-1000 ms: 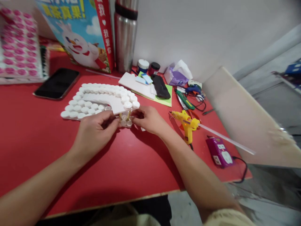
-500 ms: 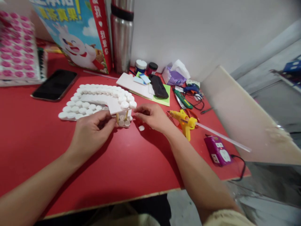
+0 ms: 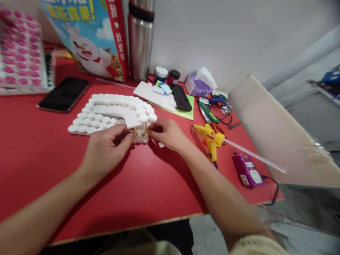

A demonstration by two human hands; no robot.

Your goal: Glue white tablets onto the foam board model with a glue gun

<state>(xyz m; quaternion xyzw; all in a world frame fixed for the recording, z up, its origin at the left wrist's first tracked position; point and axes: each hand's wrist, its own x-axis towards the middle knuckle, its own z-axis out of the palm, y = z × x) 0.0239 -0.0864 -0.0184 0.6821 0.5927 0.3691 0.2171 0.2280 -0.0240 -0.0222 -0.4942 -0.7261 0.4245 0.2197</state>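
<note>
A white model (image 3: 117, 112) covered in round discs (image 3: 143, 118) stands on the red bench (image 3: 148, 184), thin yellowish sticks (image 3: 135, 131) under its raised near end. The person's left hand (image 3: 106, 147) and right hand (image 3: 168, 134) flank that end, fingertips drawn in close; whether the fingers are clamped on its base cannot be told. A yellow glue gun (image 3: 212, 137) lies to the right.

Left fingers (image 3: 126, 144) and right fingers (image 3: 158, 136) at white model (image 3: 111, 111) on red table (image 3: 159, 187)
</note>
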